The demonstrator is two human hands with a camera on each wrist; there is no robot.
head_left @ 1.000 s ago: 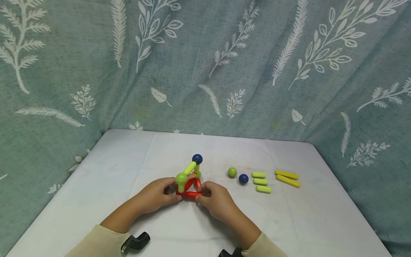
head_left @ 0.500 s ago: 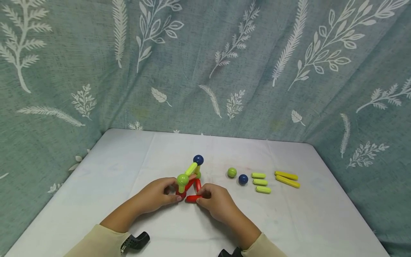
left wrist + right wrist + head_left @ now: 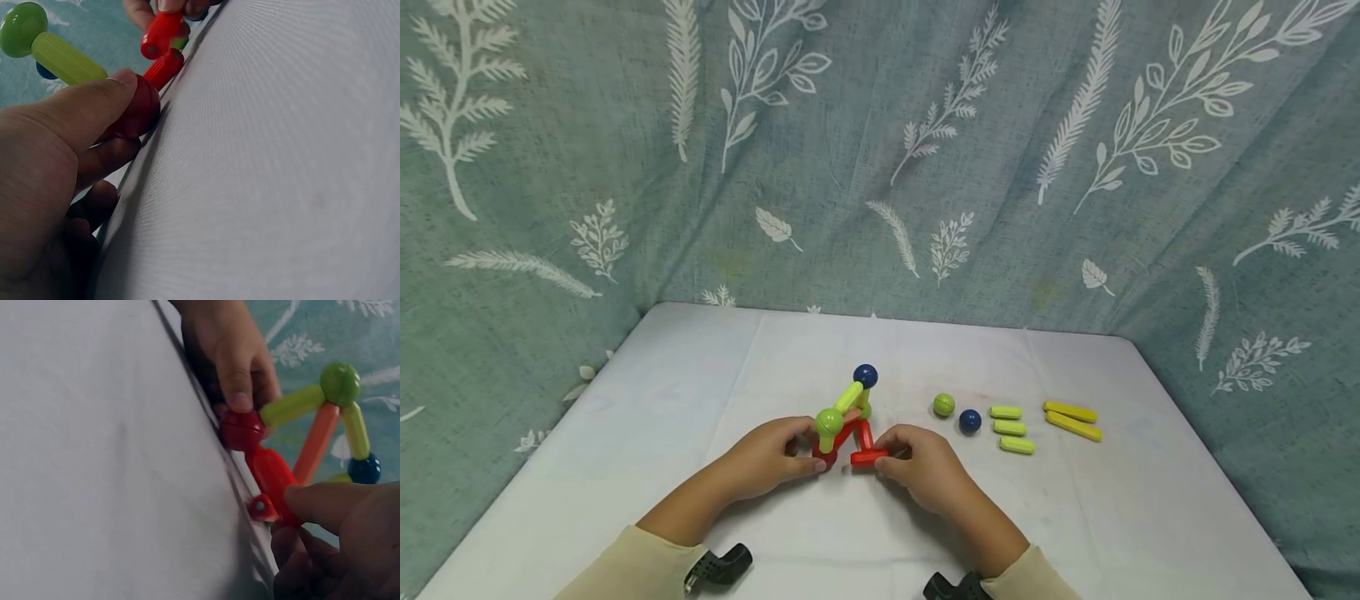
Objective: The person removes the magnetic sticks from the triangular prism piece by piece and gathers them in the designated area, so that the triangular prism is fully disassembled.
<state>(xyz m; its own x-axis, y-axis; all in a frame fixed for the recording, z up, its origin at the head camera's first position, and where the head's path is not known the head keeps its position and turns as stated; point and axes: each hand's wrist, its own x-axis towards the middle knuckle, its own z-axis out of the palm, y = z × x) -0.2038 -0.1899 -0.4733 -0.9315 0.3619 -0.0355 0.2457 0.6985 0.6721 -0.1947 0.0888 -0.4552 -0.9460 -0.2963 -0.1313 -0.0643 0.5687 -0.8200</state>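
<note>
Setting: a white-covered desk [image 3: 625,467] stands in front of a grey-green curtain [image 3: 880,167] printed with white leaves.

Left hand: the left hand [image 3: 767,458] is at the near left corner of the magnetic structure [image 3: 846,417]; its thumb and fingers are curled round the red ball [image 3: 134,112], pinning it to the cloth.

Right hand: the right hand [image 3: 925,467] pinches one red rod [image 3: 868,456] between thumb and fingertips at the near right corner.

Change: a second ago this rod lay along the near edge, joining the red ball to the right corner. Its left end has since come off the ball, and the rod has swung toward the right hand.

Meaning: judging by this, the near base edge is open and the rod hangs on at the right end at most.

Structure: it stands on the desk between the two hands, with a green ball [image 3: 829,421] and a blue ball [image 3: 865,375] on top, linked by a lime rod [image 3: 850,396].

Farther right: a loose green ball [image 3: 943,405], a loose blue ball [image 3: 969,421], three short lime rods [image 3: 1009,428] and two yellow rods [image 3: 1071,419] lie well apart from the hands.

Views: the head view gives the whole layout. The left wrist view shows the thumb on the red ball and the freed rod end up off the cloth. The right wrist view shows an orange rod [image 3: 315,444] inside the frame, mostly hidden from the head camera.
</note>
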